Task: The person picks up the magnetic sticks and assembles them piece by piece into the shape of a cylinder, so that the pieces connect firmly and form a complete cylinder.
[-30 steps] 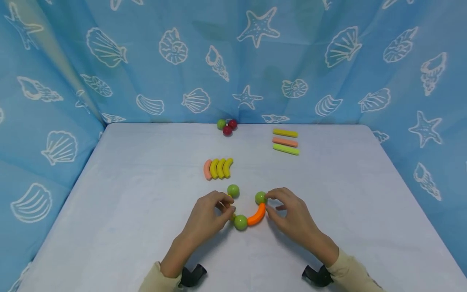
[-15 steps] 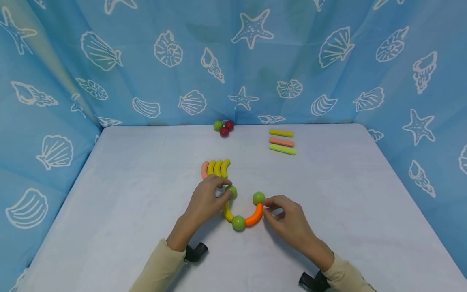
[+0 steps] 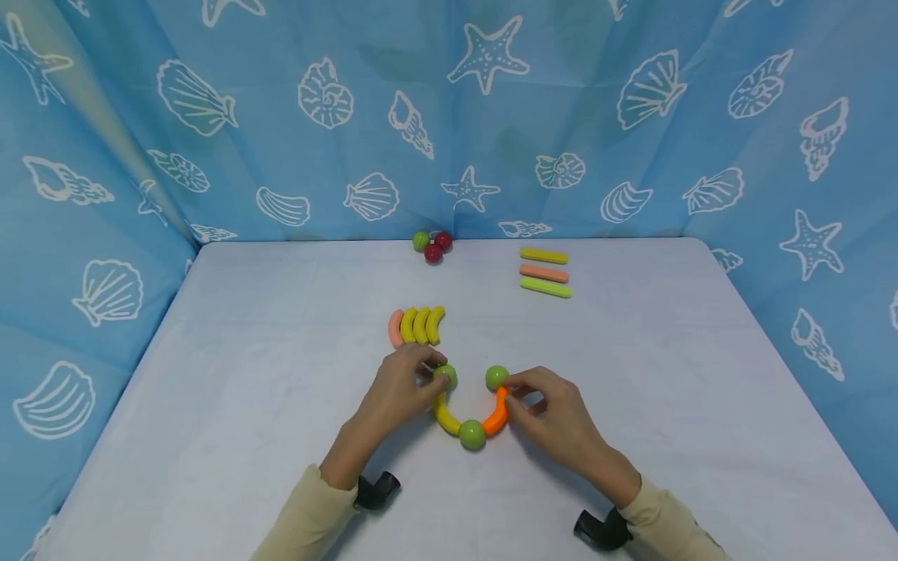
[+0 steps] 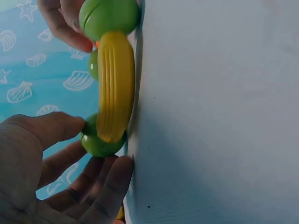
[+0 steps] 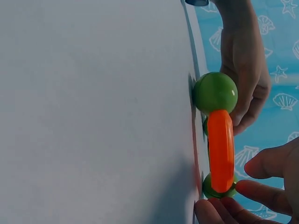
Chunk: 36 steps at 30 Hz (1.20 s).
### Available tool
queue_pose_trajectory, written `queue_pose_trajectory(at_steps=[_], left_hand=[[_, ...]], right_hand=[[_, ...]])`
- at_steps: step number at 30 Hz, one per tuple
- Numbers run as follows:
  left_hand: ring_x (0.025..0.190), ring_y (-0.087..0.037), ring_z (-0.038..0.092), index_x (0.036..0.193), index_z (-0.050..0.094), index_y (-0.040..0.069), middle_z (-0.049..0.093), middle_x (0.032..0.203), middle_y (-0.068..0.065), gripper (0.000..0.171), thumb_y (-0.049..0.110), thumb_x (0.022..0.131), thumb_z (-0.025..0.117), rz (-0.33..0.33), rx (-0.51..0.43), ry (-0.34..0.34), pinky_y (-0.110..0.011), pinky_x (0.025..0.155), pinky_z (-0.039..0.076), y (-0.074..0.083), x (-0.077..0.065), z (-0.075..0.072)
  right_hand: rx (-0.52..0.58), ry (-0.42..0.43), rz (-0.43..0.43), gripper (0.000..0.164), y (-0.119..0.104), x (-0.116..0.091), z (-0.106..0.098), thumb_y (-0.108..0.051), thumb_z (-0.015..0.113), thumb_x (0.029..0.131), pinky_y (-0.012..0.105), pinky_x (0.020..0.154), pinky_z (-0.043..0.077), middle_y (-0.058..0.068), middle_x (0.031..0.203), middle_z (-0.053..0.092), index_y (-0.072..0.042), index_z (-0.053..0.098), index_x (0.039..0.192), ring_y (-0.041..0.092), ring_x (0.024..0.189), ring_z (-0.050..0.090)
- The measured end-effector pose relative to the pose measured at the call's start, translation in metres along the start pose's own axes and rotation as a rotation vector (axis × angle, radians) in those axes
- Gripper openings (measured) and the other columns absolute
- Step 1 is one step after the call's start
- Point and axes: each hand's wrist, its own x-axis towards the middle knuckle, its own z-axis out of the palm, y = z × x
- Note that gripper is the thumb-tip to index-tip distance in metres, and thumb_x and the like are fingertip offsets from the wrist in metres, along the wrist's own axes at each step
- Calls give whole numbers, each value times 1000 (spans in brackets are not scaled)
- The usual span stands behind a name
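In the head view, a U-shaped chain lies on the table: green balls joined by a yellow curved stick (image 3: 446,418) and an orange curved stick (image 3: 496,414). My left hand (image 3: 400,387) pinches the upper left green ball (image 4: 99,141) between thumb and fingers. At the upper right green ball (image 3: 496,377), my right hand (image 3: 559,417) has its fingertips touching the ball. Its thumb (image 5: 262,163) stands apart from the ball and orange stick in the right wrist view. The bottom green ball (image 3: 472,435) joins both sticks, with neither hand on it.
Behind my left hand lie several yellow curved sticks (image 3: 422,326) beside a pink one (image 3: 396,328). Two red balls (image 3: 433,253) and a green ball (image 3: 420,241) sit at the back edge. Yellow, pink and lime straight sticks (image 3: 545,287) lie back right. A shell-patterned curtain (image 3: 449,117) surrounds the table.
My left hand has moved from the yellow stick to the upper left ball and drawn it slightly nearer. The bottom ball has shifted right, and the orange stick now stands steeper.
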Motion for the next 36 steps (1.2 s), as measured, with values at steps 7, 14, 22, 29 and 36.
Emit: queue_pose_trajectory(at_steps=[7, 14, 22, 29, 36], left_hand=[[82, -10, 62, 106, 71, 11, 61, 91, 3, 21, 20, 88, 77, -3, -11, -29, -26, 73, 54, 0, -14, 1], [80, -11, 61, 106, 71, 9, 60, 92, 3, 21, 18, 87, 77, -17, -24, -38, -24, 71, 54, 3, -24, 1], [78, -8, 62, 105, 71, 10, 68, 98, 3, 21, 15, 86, 79, -27, -66, -68, -23, 69, 54, 6, -34, 1], [76, -7, 63, 105, 71, 7, 70, 96, 1, 24, 12, 84, 81, -7, -110, -107, -22, 68, 54, 10, -43, 2], [76, -8, 63, 105, 72, 7, 68, 96, 2, 28, 12, 81, 83, -1, -106, -117, -23, 69, 55, 12, -47, 4]], right_hand=[[4, -2, -30, 21, 3, 8, 2, -5, 76, 86, 30, 65, 59, 2, 104, 69, -6, 72, 107, 14, 89, 66], [-15, -1, -45, 26, 4, 13, 3, -1, 77, 84, 31, 65, 59, 3, 105, 69, -5, 71, 109, 15, 89, 65], [-50, -36, -31, 35, 3, 21, 6, 1, 80, 80, 29, 68, 58, 6, 108, 68, -5, 70, 113, 17, 91, 65], [-44, -70, -46, 32, 1, 31, 6, 4, 79, 80, 29, 67, 58, 4, 103, 69, -6, 71, 109, 16, 89, 64], [-41, -99, -80, 29, 2, 44, 11, 3, 79, 81, 31, 70, 58, 1, 101, 69, -8, 72, 107, 15, 90, 64]])
